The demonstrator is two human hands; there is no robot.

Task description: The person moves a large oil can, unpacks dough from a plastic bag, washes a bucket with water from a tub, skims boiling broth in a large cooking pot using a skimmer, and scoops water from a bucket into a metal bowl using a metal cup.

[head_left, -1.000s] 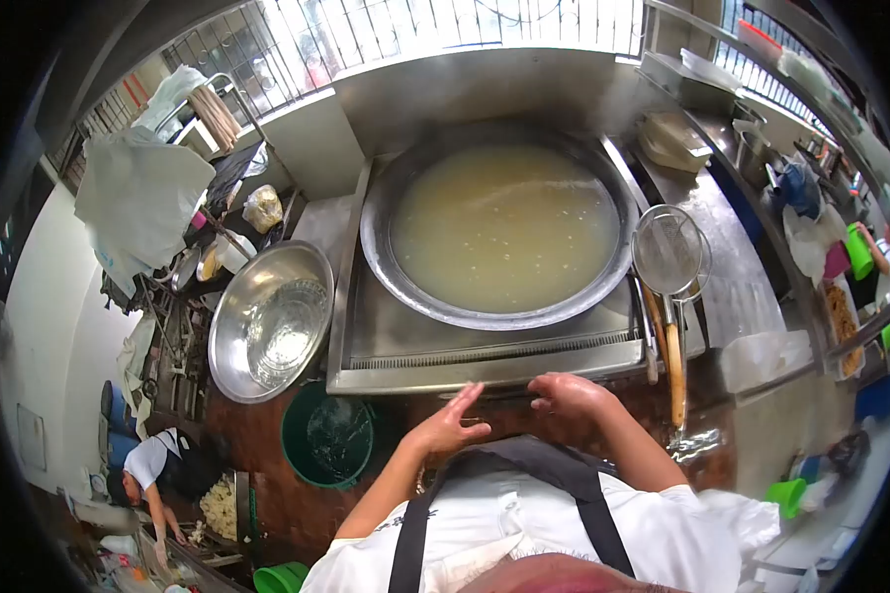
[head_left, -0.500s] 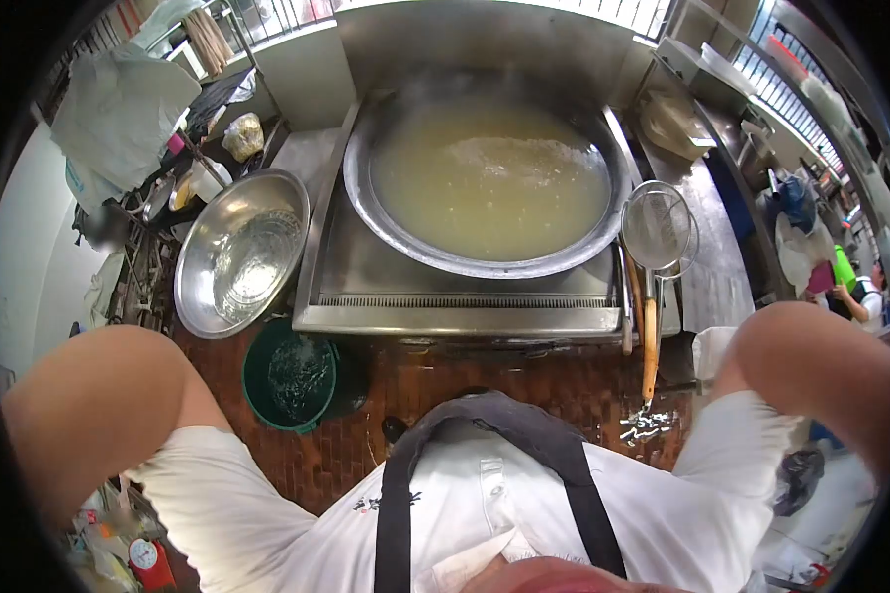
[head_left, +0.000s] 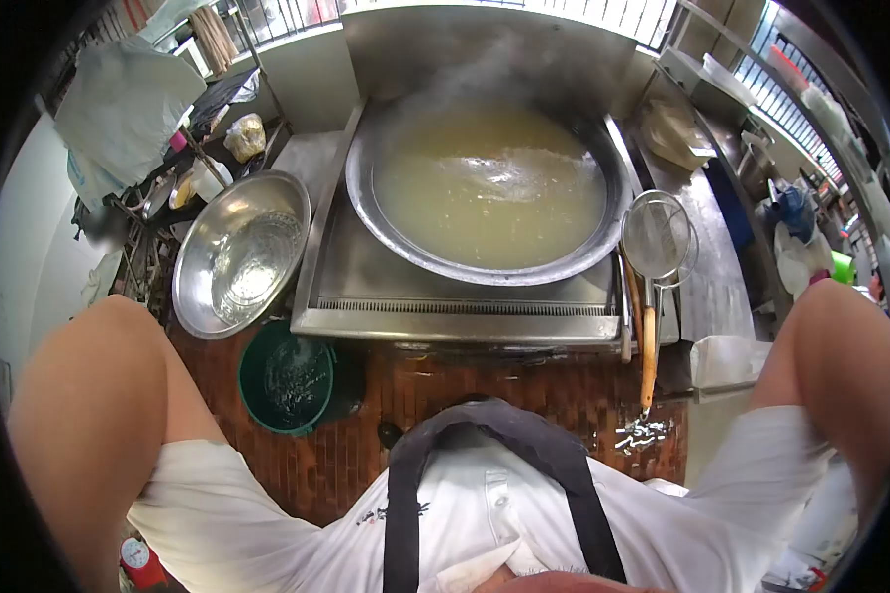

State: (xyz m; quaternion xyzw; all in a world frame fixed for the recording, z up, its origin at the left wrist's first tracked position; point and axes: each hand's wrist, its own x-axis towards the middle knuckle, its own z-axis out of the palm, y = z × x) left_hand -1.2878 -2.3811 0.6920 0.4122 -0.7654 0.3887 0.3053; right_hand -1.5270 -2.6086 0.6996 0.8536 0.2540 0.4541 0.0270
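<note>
Both my forearms are bent back and neither hand shows; only my left elbow [head_left: 109, 346] and right elbow [head_left: 841, 326] are in view at the sides. Before me a wide metal pot [head_left: 494, 278] sits on the steel stove [head_left: 455, 321]. Cloudy yellowish liquid [head_left: 465, 232] fills much of it, with a disturbed, shiny patch near the middle and steam rising at the back. At the pot's right side rests a round mesh strainer [head_left: 655, 232], its wooden handle [head_left: 649, 361] pointing toward me.
Left of the stove a large steel basin [head_left: 196, 272] stands tilted. Below it on the brown tiled floor [head_left: 445, 381] is a green bucket [head_left: 252, 371] with water. A steel counter [head_left: 707, 287] runs along the right. Cluttered shelves [head_left: 143, 212] line the left side.
Both elbows have shifted, the right one outward. More steam rises from the pot, and the rough patch on the liquid has changed shape. The person at far right is now mostly hidden.
</note>
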